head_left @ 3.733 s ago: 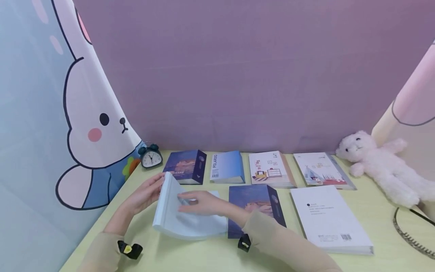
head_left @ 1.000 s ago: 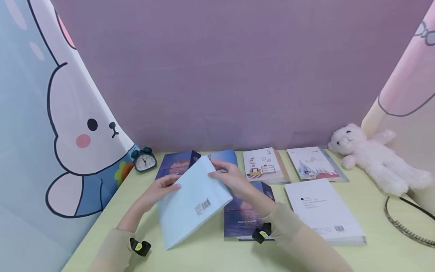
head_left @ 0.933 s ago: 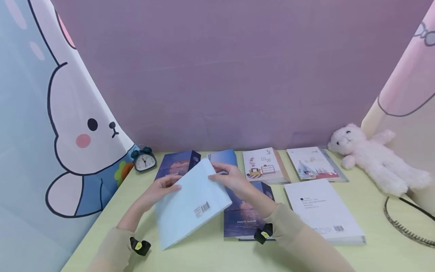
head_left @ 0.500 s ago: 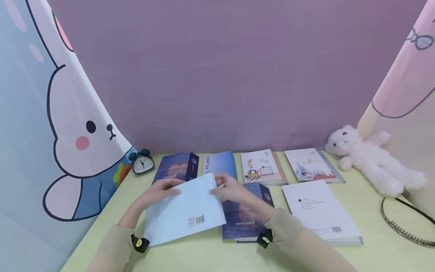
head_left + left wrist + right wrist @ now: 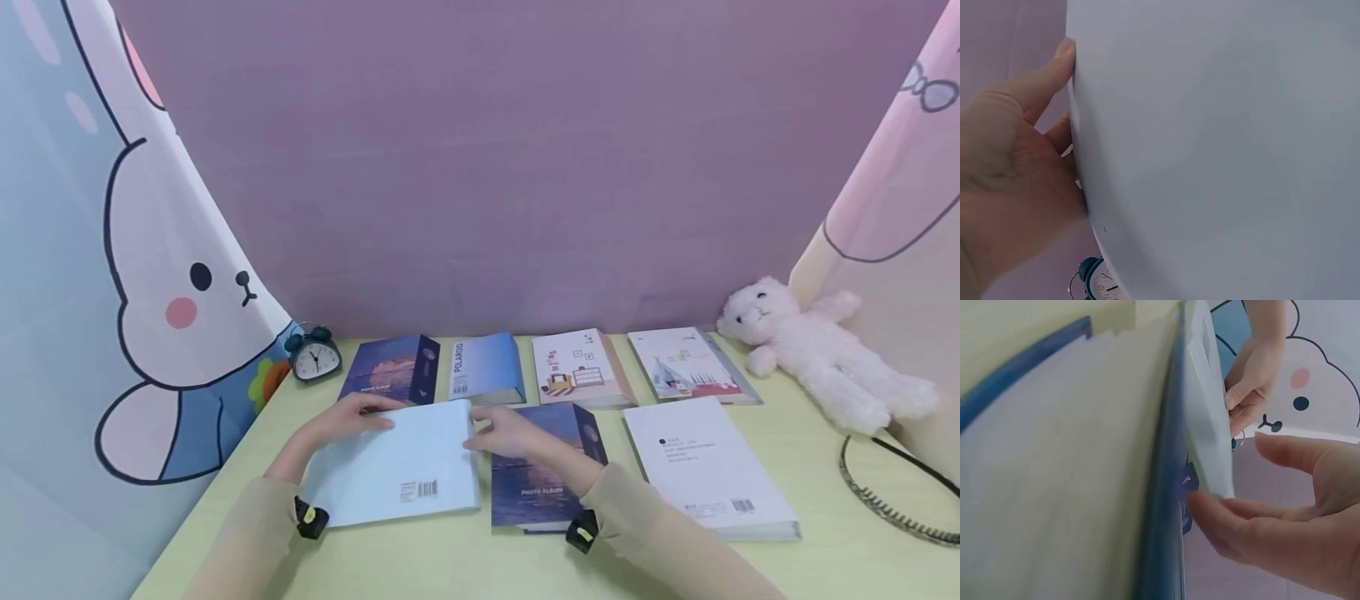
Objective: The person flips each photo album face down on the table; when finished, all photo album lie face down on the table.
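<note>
A light-blue album [image 5: 405, 462] lies closed near the table front, barcode side up. At its far edge my left hand [image 5: 347, 423] pinches it, thumb on the cover and fingers behind; the left wrist view shows that edge between thumb and fingers. By the spine side is my right hand [image 5: 510, 432]. In the right wrist view the right hand's fingers [image 5: 1229, 528] touch the album's corner, while the thumb stands apart from it. Right beside lies a dark blue album [image 5: 542, 479] marked PHOTO ALBUM, partly behind the right hand and wrist.
Along the back lie a dark blue album [image 5: 390, 367], a blue POLAROID album [image 5: 486, 367] and two white albums with drawings [image 5: 581, 367]. A white album [image 5: 705, 467] lies at front right. An alarm clock [image 5: 315, 358], plush toy [image 5: 817, 358] and toothed headband [image 5: 892, 508] stand around.
The light-blue album was open, then turned over and held tilted; it has come down and turned level on the table. My right thumb has lifted off the cover.
</note>
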Tool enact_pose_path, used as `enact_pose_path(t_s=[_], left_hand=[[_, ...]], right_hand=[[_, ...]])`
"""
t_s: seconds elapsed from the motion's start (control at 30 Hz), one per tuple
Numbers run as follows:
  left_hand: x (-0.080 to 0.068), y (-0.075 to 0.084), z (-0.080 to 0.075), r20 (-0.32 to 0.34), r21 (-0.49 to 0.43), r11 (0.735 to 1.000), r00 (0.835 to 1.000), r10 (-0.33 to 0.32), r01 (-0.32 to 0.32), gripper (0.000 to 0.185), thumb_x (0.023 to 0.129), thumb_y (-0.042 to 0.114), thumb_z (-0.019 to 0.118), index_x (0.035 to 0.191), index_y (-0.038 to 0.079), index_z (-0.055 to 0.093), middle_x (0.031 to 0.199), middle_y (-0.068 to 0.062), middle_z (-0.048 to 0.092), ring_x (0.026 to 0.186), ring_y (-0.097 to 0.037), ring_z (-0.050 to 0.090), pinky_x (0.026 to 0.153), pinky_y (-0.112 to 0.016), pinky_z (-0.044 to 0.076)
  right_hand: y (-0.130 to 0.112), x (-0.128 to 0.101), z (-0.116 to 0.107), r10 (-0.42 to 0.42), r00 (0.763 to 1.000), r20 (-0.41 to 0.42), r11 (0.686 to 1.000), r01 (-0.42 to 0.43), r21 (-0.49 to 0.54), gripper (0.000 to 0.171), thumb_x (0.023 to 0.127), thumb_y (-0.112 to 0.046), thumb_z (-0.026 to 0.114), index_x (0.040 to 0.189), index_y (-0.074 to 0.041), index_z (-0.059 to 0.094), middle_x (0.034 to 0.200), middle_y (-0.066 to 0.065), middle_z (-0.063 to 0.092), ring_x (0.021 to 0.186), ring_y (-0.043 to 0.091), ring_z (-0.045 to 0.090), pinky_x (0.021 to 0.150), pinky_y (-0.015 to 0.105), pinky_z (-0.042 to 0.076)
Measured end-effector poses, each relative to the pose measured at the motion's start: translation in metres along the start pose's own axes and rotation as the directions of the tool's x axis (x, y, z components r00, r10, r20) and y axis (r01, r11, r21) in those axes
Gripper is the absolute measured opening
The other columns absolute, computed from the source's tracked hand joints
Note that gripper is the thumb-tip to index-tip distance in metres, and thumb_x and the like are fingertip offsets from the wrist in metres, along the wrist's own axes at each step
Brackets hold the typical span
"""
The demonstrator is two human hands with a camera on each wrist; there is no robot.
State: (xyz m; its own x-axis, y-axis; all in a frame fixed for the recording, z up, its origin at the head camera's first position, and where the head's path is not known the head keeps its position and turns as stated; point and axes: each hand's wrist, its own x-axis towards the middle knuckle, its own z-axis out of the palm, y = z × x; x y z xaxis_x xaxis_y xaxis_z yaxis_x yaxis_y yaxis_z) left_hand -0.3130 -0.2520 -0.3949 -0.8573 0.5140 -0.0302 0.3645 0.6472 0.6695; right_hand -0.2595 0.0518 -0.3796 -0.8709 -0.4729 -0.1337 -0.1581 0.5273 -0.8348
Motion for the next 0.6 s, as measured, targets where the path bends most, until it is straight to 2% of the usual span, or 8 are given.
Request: enact_pose_path(t_s=[0.07, 0.13, 0.33, 0.47, 0.6], left_hand=[[0.003, -0.003, 0.001, 0.02, 0.005, 1.0, 1.0, 0.015, -0.015, 0.034, 0.091, 0.028, 0.062, 0.123, 0.016, 0.064, 0.124, -0.01, 0.062, 0.118, -0.032, 0.054, 0.099, -0.054, 0.042], [0.006, -0.004, 0.002, 0.037, 0.02, 1.0, 0.999, 0.003, -0.004, 0.034, 0.091, 0.027, 0.061, 0.122, 0.016, 0.064, 0.125, -0.01, 0.062, 0.119, -0.032, 0.053, 0.1, -0.053, 0.041], [0.006, 0.002, 0.007, 0.088, 0.056, 0.989, 0.986, -0.139, 0.134, 0.043, 0.088, 0.028, 0.065, 0.128, 0.012, 0.059, 0.131, -0.012, 0.057, 0.123, -0.033, 0.049, 0.102, -0.052, 0.04], [-0.006, 0.009, 0.008, 0.076, 0.056, 0.973, 0.971, -0.228, 0.224, 0.057, 0.085, 0.031, 0.069, 0.135, 0.01, 0.051, 0.137, -0.017, 0.051, 0.126, -0.038, 0.044, 0.103, -0.056, 0.036], [-0.025, 0.012, 0.008, 0.039, 0.117, 0.95, 0.954, -0.296, 0.29, 0.069, 0.082, 0.036, 0.071, 0.139, 0.008, 0.045, 0.145, -0.024, 0.037, 0.133, -0.047, 0.029, 0.105, -0.064, 0.026]], right_hand=[[0.002, -0.001, 0.0, -0.012, 1.0, 0.012, 0.999, 0.013, -0.038, 0.061, 0.086, -0.023, 0.067, 0.138, -0.001, 0.044, 0.141, 0.017, 0.045, 0.122, 0.034, 0.051, 0.098, 0.046, 0.047], [0.004, -0.001, 0.0, -0.02, 0.999, 0.039, 0.999, 0.021, -0.048, 0.06, 0.086, -0.024, 0.067, 0.137, -0.001, 0.045, 0.142, 0.016, 0.044, 0.123, 0.034, 0.051, 0.098, 0.046, 0.047], [0.008, -0.001, 0.001, 0.006, 0.997, 0.076, 0.996, 0.001, -0.094, 0.058, 0.085, -0.027, 0.068, 0.133, -0.001, 0.05, 0.133, 0.016, 0.054, 0.118, 0.031, 0.055, 0.093, 0.042, 0.05], [0.011, 0.0, 0.002, 0.006, 0.996, 0.085, 0.997, 0.001, -0.077, 0.056, 0.083, -0.028, 0.07, 0.131, -0.005, 0.053, 0.131, 0.014, 0.057, 0.117, 0.029, 0.056, 0.092, 0.04, 0.051], [0.012, 0.0, 0.003, -0.017, 0.994, 0.105, 0.996, 0.025, -0.08, 0.057, 0.082, -0.029, 0.072, 0.13, -0.006, 0.054, 0.131, 0.013, 0.056, 0.118, 0.028, 0.055, 0.096, 0.041, 0.048]])
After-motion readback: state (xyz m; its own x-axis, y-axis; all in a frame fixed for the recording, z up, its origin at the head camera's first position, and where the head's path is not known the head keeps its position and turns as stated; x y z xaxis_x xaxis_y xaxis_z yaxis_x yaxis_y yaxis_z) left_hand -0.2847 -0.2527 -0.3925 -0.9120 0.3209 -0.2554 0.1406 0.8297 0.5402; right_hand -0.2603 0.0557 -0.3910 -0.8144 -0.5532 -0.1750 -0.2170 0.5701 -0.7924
